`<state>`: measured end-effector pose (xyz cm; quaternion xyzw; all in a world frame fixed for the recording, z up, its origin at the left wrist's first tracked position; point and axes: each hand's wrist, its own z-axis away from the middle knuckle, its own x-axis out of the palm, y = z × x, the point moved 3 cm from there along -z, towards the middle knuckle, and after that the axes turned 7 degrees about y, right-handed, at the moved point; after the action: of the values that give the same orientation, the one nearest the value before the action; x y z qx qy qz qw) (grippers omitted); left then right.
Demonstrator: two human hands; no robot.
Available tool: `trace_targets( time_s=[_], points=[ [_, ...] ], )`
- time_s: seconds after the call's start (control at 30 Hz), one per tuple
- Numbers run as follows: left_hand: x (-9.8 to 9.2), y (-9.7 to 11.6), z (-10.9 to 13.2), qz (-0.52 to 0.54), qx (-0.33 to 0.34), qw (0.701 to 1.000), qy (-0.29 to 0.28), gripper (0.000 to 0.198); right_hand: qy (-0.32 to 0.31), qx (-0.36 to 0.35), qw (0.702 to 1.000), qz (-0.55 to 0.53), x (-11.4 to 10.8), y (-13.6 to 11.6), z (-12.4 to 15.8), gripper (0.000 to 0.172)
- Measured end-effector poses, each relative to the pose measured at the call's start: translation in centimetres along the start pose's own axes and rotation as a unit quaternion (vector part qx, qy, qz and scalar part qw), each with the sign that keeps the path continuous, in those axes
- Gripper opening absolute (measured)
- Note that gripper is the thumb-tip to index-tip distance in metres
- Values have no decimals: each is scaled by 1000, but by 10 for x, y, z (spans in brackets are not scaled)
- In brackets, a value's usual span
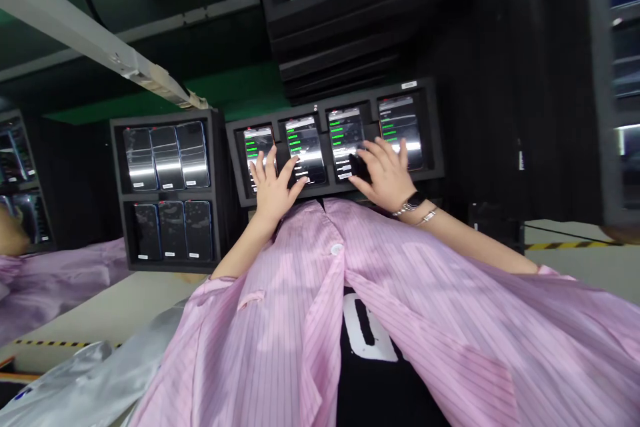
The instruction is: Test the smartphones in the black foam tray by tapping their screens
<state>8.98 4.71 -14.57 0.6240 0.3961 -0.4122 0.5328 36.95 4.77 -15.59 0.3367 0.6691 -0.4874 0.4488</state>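
Several smartphones lie face up in the slots of a black tray [350, 192] in front of me, their screens lit with green and white text. My left hand [273, 190] is spread over the leftmost phone [258, 140] and the lower left edge of the second phone [303, 137]. Over the third phone [345, 133] and the rightmost phone [400, 121] lies my right hand [385, 173], its fingers stretched out. Neither hand grips anything. Whether the fingertips touch the glass I cannot tell.
To the left stands another black tray [167, 196] with two rows of phones with dark screens. A pale metal post [110, 57] slants across the upper left. Black trays [350, 13] are stacked behind. At the left edge a co-worker's pink sleeve [65, 277] reaches in.
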Motion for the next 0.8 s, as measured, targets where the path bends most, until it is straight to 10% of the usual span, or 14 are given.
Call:
trace_targets(
  time_s=[0.33, 0.8],
  points=[
    [-20, -74, 37, 5, -107, 993, 57, 73, 48, 78, 996, 19, -27, 55, 37, 72],
    [-28, -68, 42, -27, -110, 994, 0, 65, 86, 40, 995, -9, -16, 47, 38, 66]
  ],
)
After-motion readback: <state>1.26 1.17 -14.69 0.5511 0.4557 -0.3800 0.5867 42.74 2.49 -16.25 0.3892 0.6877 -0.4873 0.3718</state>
